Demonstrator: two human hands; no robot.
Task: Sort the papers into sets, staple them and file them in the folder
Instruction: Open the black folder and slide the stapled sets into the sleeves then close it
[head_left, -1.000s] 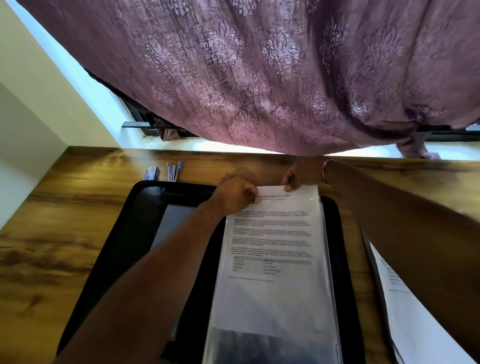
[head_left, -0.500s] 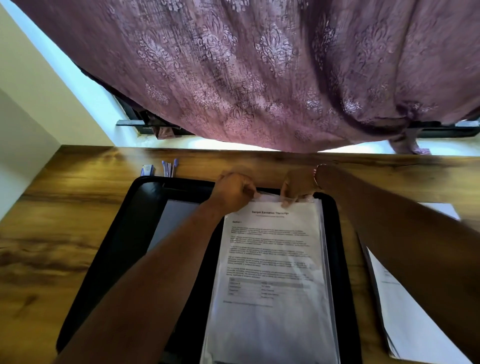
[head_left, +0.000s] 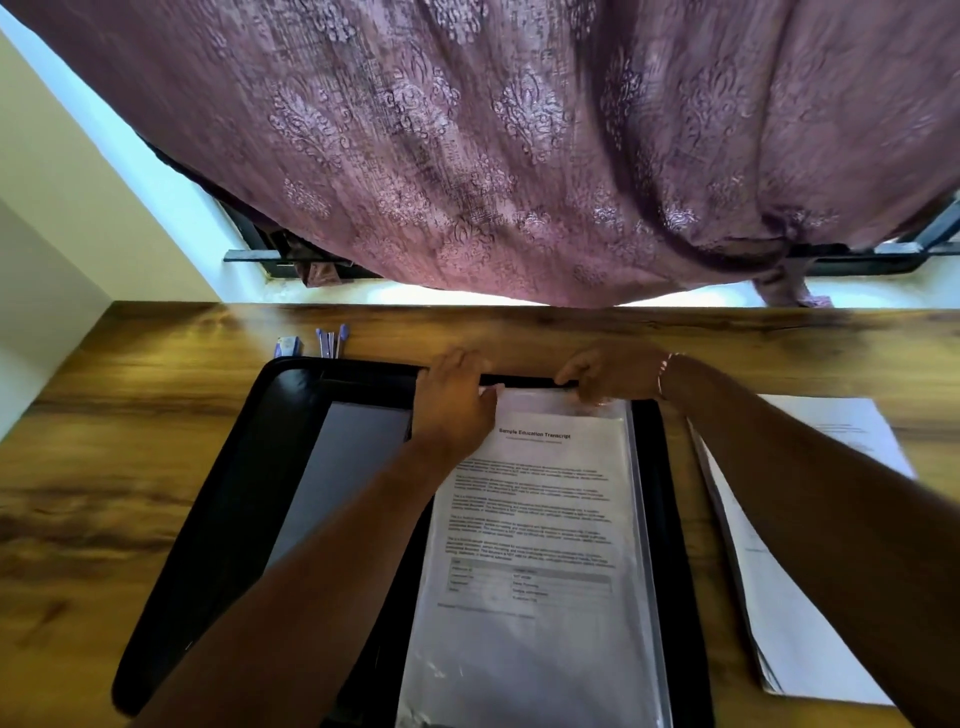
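At the middle of the frame a black folder (head_left: 218, 493) lies open on a wooden table (head_left: 130, 441). On its right half is a clear sleeve (head_left: 636, 571) with a printed paper (head_left: 535, 519) inside, headed "Sample Education Transcript". The paper lies flat and reaches from the folder's far edge down to the bottom of the frame.

The left hand (head_left: 452, 405) is at the sleeve's upper left corner, fingers curled, with the thumb lying along the top edge and gripping it. The right hand (head_left: 613, 374), with a thin bangle (head_left: 662, 371) at the wrist, pinches the sleeve's top edge at the upper right corner. Both forearms come in from the bottom of the frame.

Just beside the folder, at the lower right, lies a stack of loose papers (head_left: 810, 597). Above the folder's upper left corner are some purple pens (head_left: 330, 340) and a small blue and white thing (head_left: 288, 344), too small to tell. A purple patterned curtain (head_left: 519, 156) fills the top of the frame.
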